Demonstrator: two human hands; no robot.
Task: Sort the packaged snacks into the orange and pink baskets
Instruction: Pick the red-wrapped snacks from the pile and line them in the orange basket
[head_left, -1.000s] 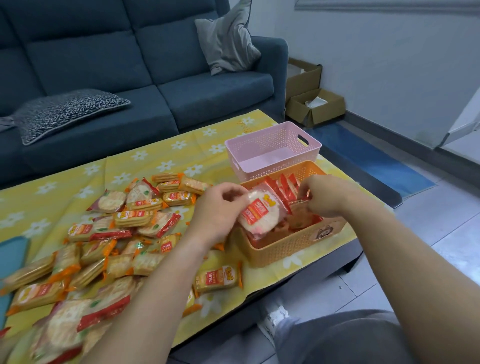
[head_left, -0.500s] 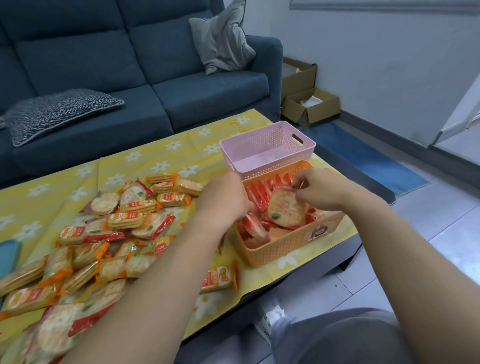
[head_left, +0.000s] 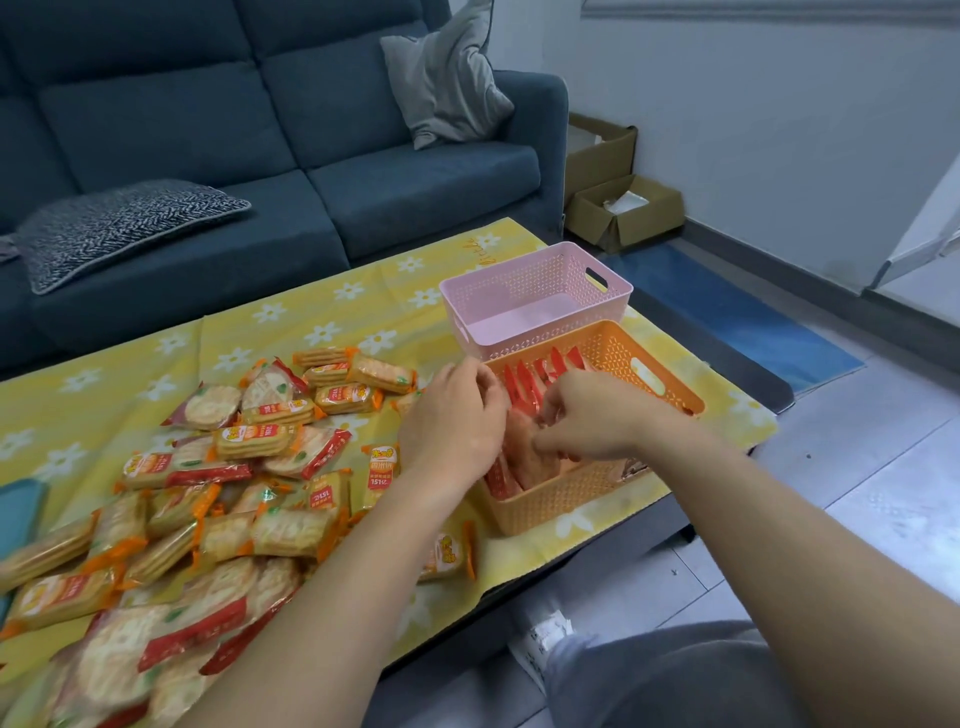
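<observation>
— Where are your hands?

— Both are over the orange basket (head_left: 563, 501), at the near right corner of the yellow flowered cloth (head_left: 322, 317). My right hand (head_left: 597, 415) has its fingers curled down round a packet (head_left: 524, 449) that stands inside the basket (it is blurred, so I can't read its label). My left hand (head_left: 452, 426) is at the basket's left rim with its fingers bent against the row of red-edged packets (head_left: 537, 379). I cannot tell whether they grip anything.

— And the rest of the snacks?

— The loose pile (head_left: 249, 467) lies on the cloth to my left, round crackers mixed with orange-ended bars. The pink basket (head_left: 519, 296) sits just behind the orange one, touching it, and I see no packets in it. A blue sofa (head_left: 322, 130) stands behind the table.
</observation>
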